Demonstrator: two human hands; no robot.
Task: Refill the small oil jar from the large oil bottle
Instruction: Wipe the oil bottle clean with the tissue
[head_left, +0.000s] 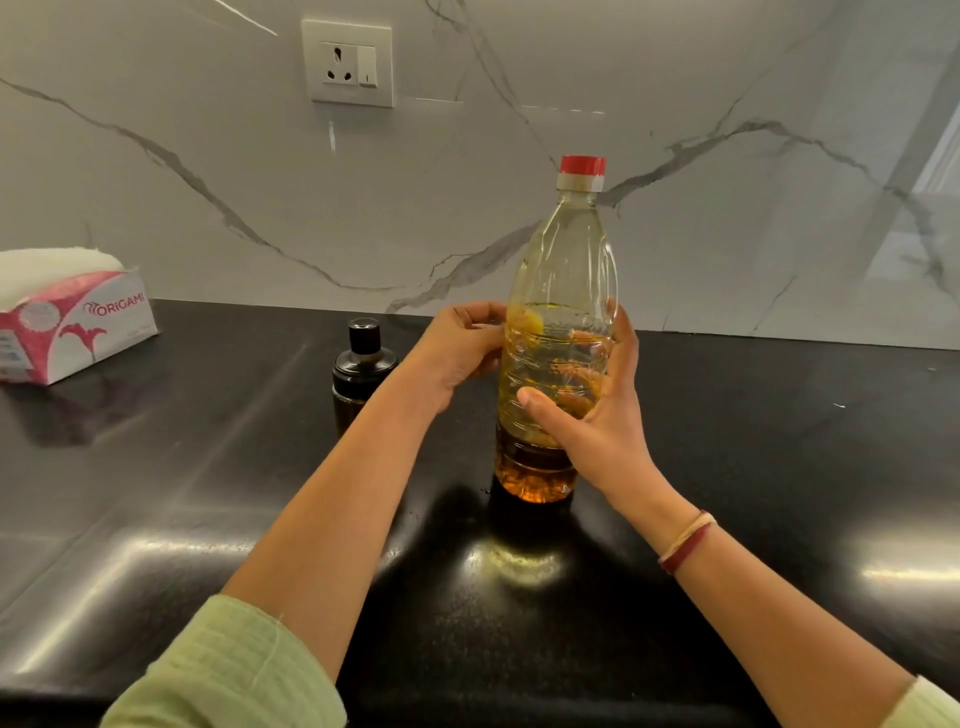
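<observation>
Steadying the large oil bottle (563, 249) upright on the counter (208, 467) looks like the step in hand. The right hand (597, 410) wraps its fingers (623, 332) round the bottle's middle, while the left hand (460, 353) curls at its 9 o'clock side, grip unclear. The red cap (582, 164) is still on. The small oil jar (361, 364), also capped, stands at 9 o'clock of the bottle, behind the left forearm. Next, both lids likely need unscrewing before any pour.

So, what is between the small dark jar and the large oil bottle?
The left hand, reaching to the bottle; the head view shows it.
</observation>
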